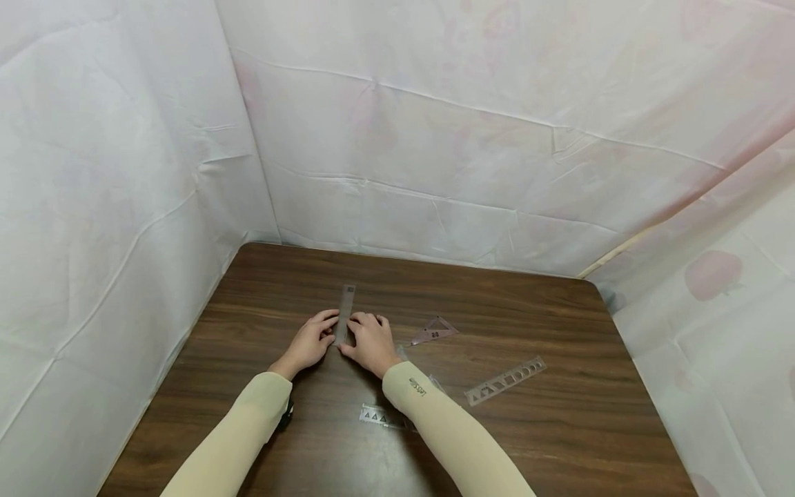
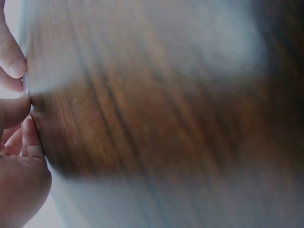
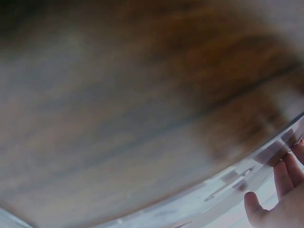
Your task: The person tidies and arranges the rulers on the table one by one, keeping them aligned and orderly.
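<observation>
In the head view a clear straight ruler (image 1: 346,310) lies on the dark wooden table, its length running away from the person. My left hand (image 1: 308,343) is at its left edge, fingertips and thumb touching along that side. On the opposite edge my right hand (image 1: 373,343) rests with its fingers bent and thumb near the ruler's near end. The left wrist view shows left fingers (image 2: 33,137) low against the tabletop. Spread right fingers (image 3: 285,178) appear at the corner of the right wrist view, above blurred clear plastic.
A purple-tinted set square (image 1: 435,333) lies right of the hands. Farther right is a clear stencil ruler (image 1: 506,380) with cut-out shapes. Another clear stencil (image 1: 375,415) is partly covered by the right sleeve (image 1: 447,421). White cloth walls (image 1: 397,159) surround the table (image 1: 559,449).
</observation>
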A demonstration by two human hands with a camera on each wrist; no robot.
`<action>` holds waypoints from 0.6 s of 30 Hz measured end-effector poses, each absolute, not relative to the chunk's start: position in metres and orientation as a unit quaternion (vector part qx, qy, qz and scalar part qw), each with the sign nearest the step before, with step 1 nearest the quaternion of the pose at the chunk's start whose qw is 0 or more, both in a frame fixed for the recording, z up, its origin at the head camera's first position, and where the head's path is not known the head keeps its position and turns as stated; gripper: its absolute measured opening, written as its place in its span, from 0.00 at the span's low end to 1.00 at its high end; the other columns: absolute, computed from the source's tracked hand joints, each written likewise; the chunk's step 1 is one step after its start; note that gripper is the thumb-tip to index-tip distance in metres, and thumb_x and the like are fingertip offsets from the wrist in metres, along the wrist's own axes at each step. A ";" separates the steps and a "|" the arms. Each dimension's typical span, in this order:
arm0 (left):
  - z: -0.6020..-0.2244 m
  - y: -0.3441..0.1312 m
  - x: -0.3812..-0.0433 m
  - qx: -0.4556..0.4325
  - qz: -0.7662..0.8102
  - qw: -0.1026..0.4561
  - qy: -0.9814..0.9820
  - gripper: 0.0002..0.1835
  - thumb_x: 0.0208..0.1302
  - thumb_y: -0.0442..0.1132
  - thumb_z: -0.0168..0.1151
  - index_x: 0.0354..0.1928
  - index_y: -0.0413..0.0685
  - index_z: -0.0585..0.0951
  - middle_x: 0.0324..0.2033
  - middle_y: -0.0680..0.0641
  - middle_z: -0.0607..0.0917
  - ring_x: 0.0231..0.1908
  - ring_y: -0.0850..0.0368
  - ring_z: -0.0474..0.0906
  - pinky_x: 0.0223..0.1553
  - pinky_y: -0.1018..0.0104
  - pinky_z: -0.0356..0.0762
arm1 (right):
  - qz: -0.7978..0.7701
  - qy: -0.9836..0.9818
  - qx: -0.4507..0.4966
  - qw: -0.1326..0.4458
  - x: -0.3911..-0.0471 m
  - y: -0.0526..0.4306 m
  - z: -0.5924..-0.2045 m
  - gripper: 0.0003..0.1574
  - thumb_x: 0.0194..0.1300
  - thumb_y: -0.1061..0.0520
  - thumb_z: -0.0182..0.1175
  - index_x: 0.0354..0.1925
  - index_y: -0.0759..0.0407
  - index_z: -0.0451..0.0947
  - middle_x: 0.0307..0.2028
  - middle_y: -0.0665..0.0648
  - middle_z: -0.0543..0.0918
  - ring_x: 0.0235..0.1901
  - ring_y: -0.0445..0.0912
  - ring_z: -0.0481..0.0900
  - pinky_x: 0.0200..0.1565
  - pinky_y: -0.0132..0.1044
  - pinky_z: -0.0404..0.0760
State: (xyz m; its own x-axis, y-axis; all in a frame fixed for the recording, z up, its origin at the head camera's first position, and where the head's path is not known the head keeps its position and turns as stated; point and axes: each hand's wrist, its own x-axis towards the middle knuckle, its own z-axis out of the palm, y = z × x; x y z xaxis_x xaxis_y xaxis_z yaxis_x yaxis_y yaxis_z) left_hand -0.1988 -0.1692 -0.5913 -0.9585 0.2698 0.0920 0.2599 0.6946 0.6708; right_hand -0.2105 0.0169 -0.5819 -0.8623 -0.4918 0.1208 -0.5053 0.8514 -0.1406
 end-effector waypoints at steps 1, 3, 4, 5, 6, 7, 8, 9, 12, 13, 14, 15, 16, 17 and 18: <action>-0.592 -0.169 -0.199 0.144 0.362 0.007 0.921 0.24 0.70 0.27 0.62 0.67 0.30 0.76 0.72 0.38 0.73 0.52 0.46 0.80 0.54 0.48 0.79 | 0.085 -0.962 0.258 0.038 -0.211 0.017 -0.582 0.34 0.68 0.33 0.65 0.63 0.49 0.82 0.64 0.48 0.80 0.63 0.44 0.78 0.68 0.53 0.72; -0.591 -0.169 -0.199 0.145 0.364 0.008 0.920 0.24 0.70 0.27 0.62 0.67 0.30 0.76 0.72 0.38 0.73 0.52 0.46 0.80 0.54 0.47 0.78 | 0.087 -0.962 0.257 0.035 -0.211 0.016 -0.583 0.35 0.68 0.33 0.65 0.63 0.50 0.82 0.64 0.48 0.80 0.63 0.44 0.78 0.68 0.53 0.72; -0.591 -0.169 -0.199 0.144 0.364 0.008 0.920 0.24 0.70 0.27 0.62 0.67 0.30 0.76 0.72 0.38 0.74 0.52 0.46 0.80 0.54 0.47 0.78 | 0.089 -0.962 0.257 0.033 -0.211 0.017 -0.583 0.35 0.68 0.33 0.65 0.63 0.50 0.82 0.64 0.48 0.80 0.63 0.44 0.78 0.69 0.53 0.72; -0.591 -0.169 -0.198 0.143 0.365 0.009 0.920 0.24 0.70 0.27 0.62 0.67 0.31 0.76 0.72 0.39 0.74 0.53 0.46 0.80 0.55 0.47 0.78 | 0.090 -0.962 0.256 0.031 -0.211 0.017 -0.583 0.35 0.67 0.32 0.65 0.63 0.50 0.82 0.64 0.48 0.80 0.63 0.44 0.78 0.69 0.53 0.72; -0.591 -0.168 -0.198 0.142 0.366 0.009 0.920 0.24 0.70 0.27 0.62 0.67 0.31 0.76 0.72 0.39 0.73 0.53 0.46 0.80 0.55 0.47 0.78 | 0.091 -0.962 0.256 0.028 -0.211 0.018 -0.582 0.35 0.67 0.32 0.65 0.63 0.50 0.82 0.64 0.47 0.80 0.63 0.44 0.78 0.69 0.53 0.72; -0.592 -0.168 -0.197 0.141 0.367 0.010 0.919 0.24 0.70 0.27 0.61 0.67 0.31 0.76 0.72 0.39 0.73 0.53 0.46 0.80 0.55 0.47 0.78 | 0.091 -0.962 0.255 0.026 -0.211 0.018 -0.582 0.35 0.67 0.32 0.65 0.63 0.50 0.82 0.64 0.47 0.80 0.63 0.44 0.78 0.69 0.53 0.72; -0.592 -0.167 -0.197 0.140 0.367 0.011 0.919 0.24 0.70 0.27 0.61 0.67 0.31 0.76 0.72 0.39 0.73 0.53 0.46 0.80 0.55 0.47 0.78 | 0.091 -0.962 0.256 0.025 -0.210 0.018 -0.582 0.35 0.67 0.32 0.65 0.63 0.50 0.82 0.64 0.47 0.80 0.63 0.44 0.78 0.69 0.53 0.72; -0.592 -0.167 -0.197 0.138 0.367 0.011 0.920 0.24 0.71 0.27 0.61 0.68 0.31 0.76 0.72 0.39 0.73 0.53 0.46 0.80 0.55 0.47 0.78 | 0.089 -0.962 0.256 0.025 -0.210 0.019 -0.582 0.35 0.67 0.32 0.65 0.63 0.50 0.82 0.64 0.47 0.80 0.63 0.44 0.78 0.69 0.52 0.71; -0.593 -0.166 -0.195 0.133 0.370 0.012 0.919 0.24 0.71 0.26 0.61 0.68 0.31 0.75 0.72 0.39 0.73 0.53 0.46 0.80 0.56 0.46 0.78 | 0.083 -0.963 0.256 0.025 -0.209 0.020 -0.582 0.35 0.67 0.32 0.65 0.63 0.49 0.82 0.64 0.47 0.80 0.63 0.44 0.78 0.69 0.52 0.72; -0.593 -0.165 -0.195 0.132 0.370 0.012 0.920 0.24 0.71 0.26 0.61 0.68 0.31 0.75 0.72 0.39 0.73 0.54 0.45 0.80 0.56 0.45 0.77 | 0.080 -0.963 0.257 0.026 -0.209 0.020 -0.582 0.35 0.67 0.32 0.65 0.63 0.49 0.82 0.64 0.47 0.80 0.63 0.44 0.78 0.69 0.52 0.72; -0.593 -0.165 -0.194 0.130 0.371 0.013 0.920 0.24 0.71 0.26 0.61 0.68 0.31 0.75 0.72 0.38 0.73 0.54 0.45 0.80 0.57 0.45 0.77 | 0.078 -0.963 0.257 0.026 -0.209 0.020 -0.582 0.35 0.67 0.32 0.65 0.63 0.49 0.82 0.64 0.47 0.80 0.63 0.44 0.78 0.69 0.52 0.72; -0.592 -0.164 -0.193 0.129 0.372 0.013 0.919 0.24 0.71 0.26 0.61 0.68 0.31 0.75 0.72 0.38 0.73 0.54 0.45 0.80 0.57 0.44 0.77 | 0.076 -0.963 0.257 0.026 -0.208 0.020 -0.583 0.35 0.67 0.32 0.65 0.63 0.49 0.82 0.64 0.46 0.80 0.63 0.44 0.78 0.69 0.52 0.72; -0.592 -0.164 -0.193 0.128 0.372 0.013 0.919 0.24 0.71 0.26 0.61 0.68 0.31 0.75 0.72 0.38 0.73 0.54 0.45 0.79 0.58 0.43 0.76 | 0.075 -0.964 0.256 0.025 -0.208 0.020 -0.583 0.35 0.67 0.32 0.65 0.63 0.49 0.82 0.65 0.46 0.80 0.63 0.44 0.78 0.69 0.52 0.72; -0.592 -0.164 -0.192 0.128 0.370 0.013 0.920 0.24 0.71 0.26 0.61 0.68 0.31 0.75 0.72 0.38 0.73 0.54 0.44 0.79 0.58 0.43 0.76 | 0.074 -0.964 0.255 0.024 -0.208 0.021 -0.584 0.35 0.67 0.31 0.65 0.64 0.49 0.82 0.65 0.46 0.80 0.63 0.44 0.78 0.69 0.52 0.72; -0.592 -0.164 -0.192 0.129 0.369 0.012 0.920 0.24 0.71 0.26 0.60 0.68 0.30 0.75 0.72 0.38 0.72 0.54 0.44 0.79 0.58 0.42 0.76 | 0.074 -0.964 0.255 0.023 -0.208 0.021 -0.584 0.36 0.67 0.31 0.65 0.64 0.49 0.81 0.65 0.46 0.80 0.64 0.44 0.78 0.69 0.52 0.72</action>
State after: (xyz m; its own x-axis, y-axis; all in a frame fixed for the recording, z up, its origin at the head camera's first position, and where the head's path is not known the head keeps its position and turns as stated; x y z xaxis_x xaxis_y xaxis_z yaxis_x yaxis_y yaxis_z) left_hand -0.1920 -0.1636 -0.5921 -0.9663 0.2468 0.0739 0.2295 0.6944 0.6820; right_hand -0.2083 0.0206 -0.5838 -0.8693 -0.4875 0.0817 -0.4943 0.8594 -0.1307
